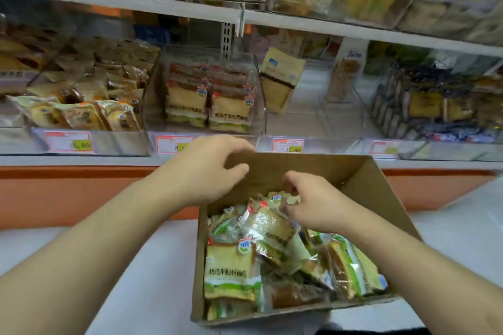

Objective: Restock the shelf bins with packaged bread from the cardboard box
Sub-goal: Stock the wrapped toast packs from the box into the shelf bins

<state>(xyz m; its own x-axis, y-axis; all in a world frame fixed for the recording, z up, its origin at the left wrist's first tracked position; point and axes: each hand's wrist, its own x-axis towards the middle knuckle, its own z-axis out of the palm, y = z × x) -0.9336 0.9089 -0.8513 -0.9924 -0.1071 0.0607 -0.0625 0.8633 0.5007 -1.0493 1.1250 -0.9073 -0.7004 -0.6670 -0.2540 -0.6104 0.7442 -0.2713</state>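
Note:
An open cardboard box (321,168) stands on the floor below the shelf, holding several packets of sliced bread in green-and-clear wrap. My right hand (310,204) is inside the box, its fingers curled down around the top edge of a bread packet (269,226) lying tilted on the pile. Another packet (231,269) lies flat at the box's front left. My left hand (209,168) hovers over the box's far left corner with loosely curled fingers and holds nothing. Straight ahead on the shelf, a clear bin (258,114) holds two rows of the same bread (206,106).
Left of that bin is a bin of other bread packets (81,106). To its right a nearly empty clear bin (313,117) holds one yellow packet (283,79). A wire basket of dark packets (424,109) sits far right. Price tags (288,145) line the shelf edge. An upper shelf (190,12) overhangs.

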